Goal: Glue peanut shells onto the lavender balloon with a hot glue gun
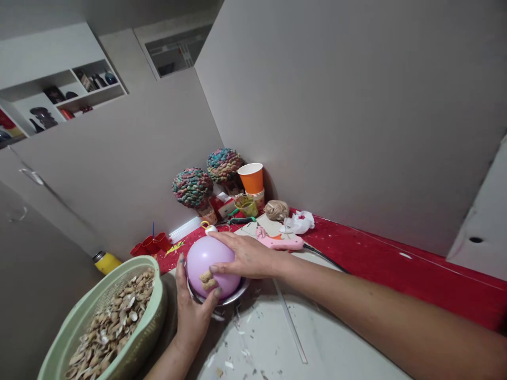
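Note:
A pink balloon [200, 256] sits in a metal bowl [241, 291]. A pair of small tan peanut shells [206, 279] lies against its near side. My left hand [194, 314] cups the balloon from the left, its thumb at the lower edge of the shells. From the right, my right hand [247, 257] lies over the balloon's top, with the thumb touching the upper shell. To the right lies a pink glue gun [283, 243] with a black cord, partly behind my right wrist. A clear glue stick [291, 324] rests on the board below my right forearm.
A green basket [158, 295] full of peanut shells stands at left. Behind are two colourful shell-covered balls [193, 187] on cups, an orange paper cup [251, 179], a twine ball [276, 210], crumpled tissue [299, 222], red cups [150, 244] and a yellow bottle [106, 262]. Scraps litter the pale board [332, 338].

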Demonstrator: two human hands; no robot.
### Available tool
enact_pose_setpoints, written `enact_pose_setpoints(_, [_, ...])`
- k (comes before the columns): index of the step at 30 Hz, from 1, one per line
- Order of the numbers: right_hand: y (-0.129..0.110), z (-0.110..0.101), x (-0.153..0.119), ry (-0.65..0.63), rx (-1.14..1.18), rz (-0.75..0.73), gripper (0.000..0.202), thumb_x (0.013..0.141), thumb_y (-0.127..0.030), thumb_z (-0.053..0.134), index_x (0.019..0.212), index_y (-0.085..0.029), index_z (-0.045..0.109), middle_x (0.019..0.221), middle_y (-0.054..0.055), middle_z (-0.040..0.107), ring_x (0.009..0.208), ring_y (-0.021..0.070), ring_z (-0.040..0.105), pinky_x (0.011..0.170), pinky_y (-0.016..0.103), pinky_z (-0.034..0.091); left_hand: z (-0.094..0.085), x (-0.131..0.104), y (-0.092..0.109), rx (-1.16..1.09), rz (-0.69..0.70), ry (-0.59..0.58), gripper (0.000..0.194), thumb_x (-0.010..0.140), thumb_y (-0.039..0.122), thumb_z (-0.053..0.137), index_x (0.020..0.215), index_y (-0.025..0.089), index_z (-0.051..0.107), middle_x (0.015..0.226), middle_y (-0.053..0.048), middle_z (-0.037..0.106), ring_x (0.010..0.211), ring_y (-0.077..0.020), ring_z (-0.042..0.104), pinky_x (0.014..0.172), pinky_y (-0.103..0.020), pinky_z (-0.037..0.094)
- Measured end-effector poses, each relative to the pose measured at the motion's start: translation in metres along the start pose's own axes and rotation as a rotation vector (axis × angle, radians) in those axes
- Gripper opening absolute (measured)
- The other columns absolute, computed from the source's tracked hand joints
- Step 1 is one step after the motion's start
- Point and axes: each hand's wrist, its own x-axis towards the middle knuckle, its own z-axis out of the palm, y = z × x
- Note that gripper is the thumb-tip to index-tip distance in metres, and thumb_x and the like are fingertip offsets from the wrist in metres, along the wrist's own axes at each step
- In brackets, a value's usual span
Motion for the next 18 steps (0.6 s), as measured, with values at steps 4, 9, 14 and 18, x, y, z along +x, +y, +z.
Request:
enact_pose_setpoints(4, [0.0002,-0.0017,-0.0020,0.046,-0.036,0.008,0.084,0.084,-0.069,0.057,0.149,-0.019,0.039,0.143,0.016,0.052,0.125,0.0376,0.054,0.102,0.053,0.042,-0.0006,0.0016,0.0020,-0.051,-0.021,0.037,0.086,0.078,0.041,0.072,0.150,0.026,0.026,0.154,-0.014,0.035,0.143,-0.0337,0.031,0.117,-0.054,0.022])
enact_pose_setpoints(9, [0.0005,-0.0027,-0.0028,0.119,-0.083,0.015,0.067,0.089,-0.064,0.053,0.139,-0.020,0.051,0.130,0.014,0.064,0.115,0.0369,0.061,0.095,0.052,0.047,0.0008,0.0052,0.0055,-0.085,-0.010,-0.026,0.070,0.089,0.042,0.060,0.149,0.025,0.030,0.153,-0.013,0.037,0.143,-0.0309,0.031,0.117,-0.053,0.021])
enact_pose_setpoints(14, [0.0021,-0.0001,-0.0015,0.199,-0.106,-0.028,0.061,0.092,-0.058,0.052,0.134,-0.014,0.056,0.128,0.019,0.064,0.114,0.0380,0.061,0.093,0.054,0.047,0.0013,0.0073,0.0044,-0.081,-0.007,-0.085,0.067,0.090,0.044,0.057,0.149,0.024,0.033,0.151,-0.014,0.042,0.142,-0.0309,0.035,0.117,-0.053,0.023])
enact_pose_setpoints(18, [-0.0046,-0.0018,-0.0040,0.262,-0.103,-0.246,0.060,0.093,-0.053,0.054,0.141,-0.018,0.047,0.147,0.014,0.048,0.135,0.0273,0.043,0.110,0.045,0.034,0.0025,0.0066,0.0038,-0.073,0.008,-0.082,0.067,0.089,0.044,0.058,0.148,0.024,0.034,0.153,-0.013,0.039,0.143,-0.0310,0.032,0.118,-0.053,0.021])
